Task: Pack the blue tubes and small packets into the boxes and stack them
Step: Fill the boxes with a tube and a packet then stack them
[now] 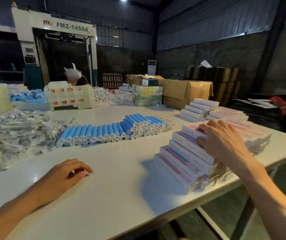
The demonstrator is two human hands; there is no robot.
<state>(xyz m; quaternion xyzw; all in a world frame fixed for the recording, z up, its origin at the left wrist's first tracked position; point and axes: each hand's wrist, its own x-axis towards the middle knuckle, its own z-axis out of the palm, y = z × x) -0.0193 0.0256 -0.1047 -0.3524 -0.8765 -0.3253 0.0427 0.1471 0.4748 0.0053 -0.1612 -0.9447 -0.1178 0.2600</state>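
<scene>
Your left hand (67,172) lies nearest, fingers loosely curled, their tips resting on the white table (114,187) and holding nothing. Your right hand (223,141) lies palm-down on the stepped stack of boxes (178,163) at the table's right edge, fingers spread across the upper few. Whether any fingertip hooks an edge, I cannot tell.

Those boxes are long, slim printed cartons, overlapped like shingles. They look light, stiff lengthwise, easy to dent on the broad faces, and smooth enough to slide off one another. Take one by its two long narrow sides near the middle.

Just left of the stack lie the blue tubes (104,132), side by side with white ends toward you, heaped higher at the right. They look rigid and, being round, will probably roll, so lift from the top of the heap or the open end of the row.

Further left is the pile of small clear packets (15,132), which look limp and slippery. Pinch a single one by its edge.

Beyond the tubes are a second stack of boxes (199,108), a brown shipping carton (185,92), upright flat box blanks (69,96), another person (73,73), and a machine marked FMZ-1450A (71,28).
</scene>
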